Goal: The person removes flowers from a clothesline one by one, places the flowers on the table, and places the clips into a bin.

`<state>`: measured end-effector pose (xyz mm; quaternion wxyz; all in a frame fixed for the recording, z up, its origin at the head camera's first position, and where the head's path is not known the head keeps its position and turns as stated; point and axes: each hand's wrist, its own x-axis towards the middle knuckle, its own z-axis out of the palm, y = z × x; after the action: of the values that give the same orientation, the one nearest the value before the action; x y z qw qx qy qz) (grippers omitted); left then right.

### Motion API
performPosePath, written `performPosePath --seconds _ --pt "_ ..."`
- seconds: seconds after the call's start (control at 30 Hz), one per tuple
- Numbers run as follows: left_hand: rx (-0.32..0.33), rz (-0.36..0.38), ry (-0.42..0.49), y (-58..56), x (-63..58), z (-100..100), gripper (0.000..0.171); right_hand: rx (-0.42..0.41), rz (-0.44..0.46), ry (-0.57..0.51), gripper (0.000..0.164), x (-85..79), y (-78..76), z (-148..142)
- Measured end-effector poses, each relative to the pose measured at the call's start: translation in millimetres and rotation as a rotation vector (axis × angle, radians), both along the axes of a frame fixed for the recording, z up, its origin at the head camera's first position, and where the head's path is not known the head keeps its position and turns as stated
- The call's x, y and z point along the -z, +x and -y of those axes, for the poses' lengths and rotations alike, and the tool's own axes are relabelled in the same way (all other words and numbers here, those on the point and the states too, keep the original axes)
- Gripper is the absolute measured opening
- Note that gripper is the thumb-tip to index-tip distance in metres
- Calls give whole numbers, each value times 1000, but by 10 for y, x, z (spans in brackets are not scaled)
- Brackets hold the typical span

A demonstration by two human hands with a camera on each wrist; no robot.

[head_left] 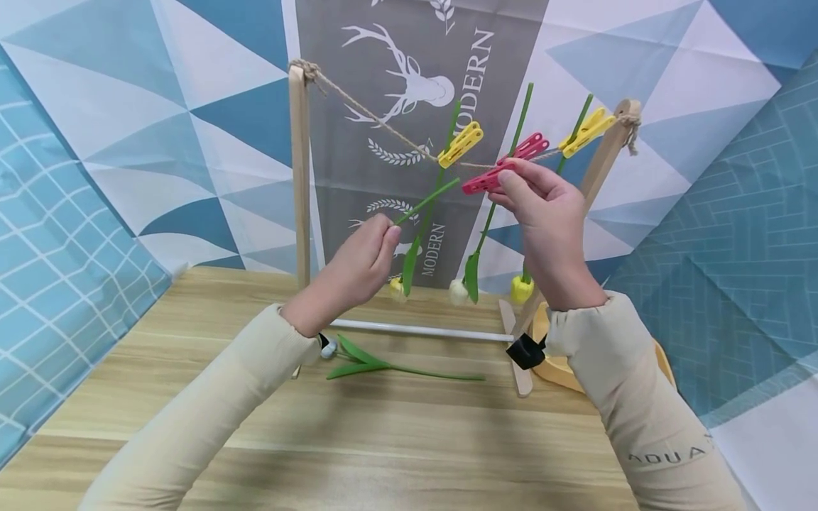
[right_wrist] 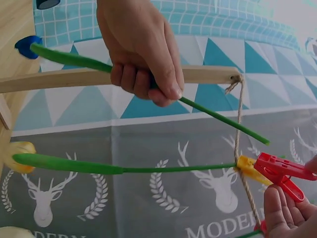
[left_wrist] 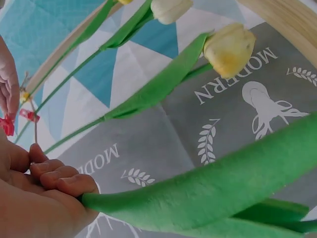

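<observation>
In the head view my left hand (head_left: 361, 262) grips an artificial tulip by its green stem (head_left: 428, 201), which points up and right. Its blue flower (right_wrist: 28, 47) shows in the right wrist view. My right hand (head_left: 543, 202) pinches a pink-red clothespin (head_left: 488, 179), its front end toward the stem tip. Behind, a twine line (head_left: 377, 122) carries a yellow clothespin (head_left: 460, 145) on a yellow tulip (head_left: 397, 287), a pink clothespin (head_left: 532, 146) on a white tulip (head_left: 459, 291), and another yellow clothespin (head_left: 584, 135) on a second yellow tulip (head_left: 521, 289). All three hang flower down.
Wooden posts (head_left: 299, 177) hold the twine at both ends, with a white rod (head_left: 422, 330) low between them. One more tulip (head_left: 364, 363) lies on the wooden table (head_left: 358, 454). A yellow tray (head_left: 562, 372) stands at the right, partly behind my right sleeve.
</observation>
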<state>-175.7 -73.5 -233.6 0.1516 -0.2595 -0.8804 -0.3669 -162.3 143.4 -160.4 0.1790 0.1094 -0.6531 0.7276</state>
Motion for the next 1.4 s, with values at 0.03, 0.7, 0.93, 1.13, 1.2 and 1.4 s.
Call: performPosePath --seconds 0.03,0.7,0.93,1.13,1.2,1.4 --pt "0 -3 -18 9 15 -4 28 -1 5 -7 38 21 0 -21" --pt "-28 -106 -389 96 519 -151 25 0 117 -116 31 510 4 -392" --pt "-58 -183 -444 132 727 -215 23 -9 136 -168 23 651 19 -491" --pt "-65 -218 -476 161 876 -268 21 -14 120 -242 33 774 16 -572" --pt "-58 -229 -480 171 930 -279 20 -19 116 -269 28 811 24 -603" --pt "-48 -265 -480 188 1095 -301 18 -16 111 -370 20 916 64 -720"
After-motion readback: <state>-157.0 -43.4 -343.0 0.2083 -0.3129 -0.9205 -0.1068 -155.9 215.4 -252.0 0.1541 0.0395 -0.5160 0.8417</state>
